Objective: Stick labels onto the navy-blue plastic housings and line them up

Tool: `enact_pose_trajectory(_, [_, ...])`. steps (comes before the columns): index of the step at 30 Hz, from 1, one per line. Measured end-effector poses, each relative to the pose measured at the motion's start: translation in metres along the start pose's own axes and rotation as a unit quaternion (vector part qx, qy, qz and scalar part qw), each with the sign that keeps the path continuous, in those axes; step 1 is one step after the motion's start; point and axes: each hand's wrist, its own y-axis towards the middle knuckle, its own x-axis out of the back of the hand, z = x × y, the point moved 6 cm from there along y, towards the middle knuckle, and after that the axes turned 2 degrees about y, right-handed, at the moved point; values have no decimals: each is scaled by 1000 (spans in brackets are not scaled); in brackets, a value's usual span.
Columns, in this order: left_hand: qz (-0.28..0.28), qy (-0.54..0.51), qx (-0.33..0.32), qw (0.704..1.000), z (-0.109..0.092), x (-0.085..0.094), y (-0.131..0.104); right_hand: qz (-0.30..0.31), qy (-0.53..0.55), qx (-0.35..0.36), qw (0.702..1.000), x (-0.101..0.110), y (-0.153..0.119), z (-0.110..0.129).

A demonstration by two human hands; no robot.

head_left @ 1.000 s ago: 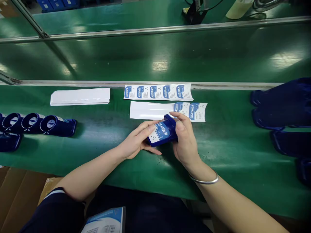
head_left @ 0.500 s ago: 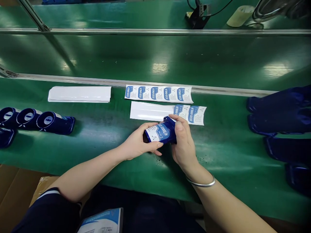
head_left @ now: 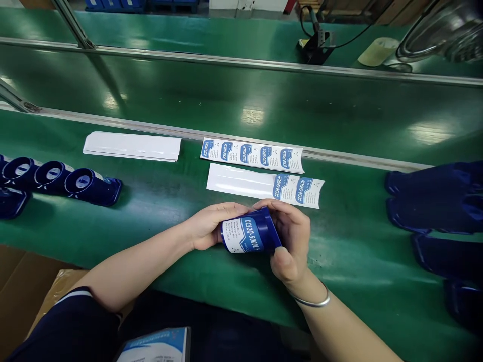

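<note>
Between my two hands is a dark blue plastic housing (head_left: 269, 229), cup-shaped with a flange at its right end. A white and blue printed label (head_left: 241, 235) lies on its side facing me. My left hand (head_left: 213, 223) is closed round the narrower left end, its fingertips hidden behind the part. My right hand (head_left: 292, 241) grips the flanged end, thumb low and fingers over the top. Just beyond lies a label sheet (head_left: 241, 180) with two labels at its right end and bare backing on the left. Another label strip (head_left: 252, 155) lies behind it.
A stack of white strips (head_left: 132, 146) lies to the back left. Several labelled blue housings (head_left: 85, 183) stand at the left, and more blue housings (head_left: 433, 201) lie at the right. A metal rail (head_left: 339, 157) runs behind the sheets. A tape roll (head_left: 378, 52) sits farther back.
The housing has been turned in my hands, so its label faces me more fully. My left thumb has moved off the label to the top, and my right thumb has moved lower. The camera view has tilted.
</note>
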Motion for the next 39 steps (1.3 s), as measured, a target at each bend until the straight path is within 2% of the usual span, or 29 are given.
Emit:
enact_pose_trajectory(4, [-23,6,-40,999,-2,-2,-3,20,-38,11,999,-3,-1,-2])
enact_pose_trajectory(7, [-20,42,-83,995,-7,-8,-7,3,-46,-13,999,-1,-3,-5])
enact_pose_trajectory(12, [-9,154,-167,974,-13,-15,-14,-33,-58,-59,996,3,-6,-10])
enact_pose_trajectory(16, [-24,243,-170,955,-11,-15,-16,-64,-42,-84,994,3,-7,-13])
enact_pose_trajectory(18, [-55,312,-202,927,-13,-13,-17,-78,-34,-103,991,3,-7,-16])
enact_pose_trajectory(22, [-108,450,-291,837,-19,-13,-19,-88,-42,-112,989,2,-4,-16])
enact_pose_trajectory(24, [-105,468,-309,821,-20,-14,-20,-83,-61,-97,990,2,-2,-13])
enact_pose_trajectory(26, [-89,448,-298,838,-22,-14,-20,-76,-75,-92,990,3,-1,-11])
enact_pose_trajectory(29, [-41,289,-220,931,-22,-11,-15,-56,-85,-90,991,2,-1,-10])
enact_pose_trajectory(31, [-19,165,-153,974,-19,-9,-12,-28,-91,-57,994,-1,0,-6])
enact_pose_trajectory(35, [-23,71,-70,995,-14,-5,-8,11,-106,15,994,-6,2,3])
enact_pose_trajectory(39, [-27,36,-56,997,-12,-5,-8,28,-131,37,990,-9,5,6])
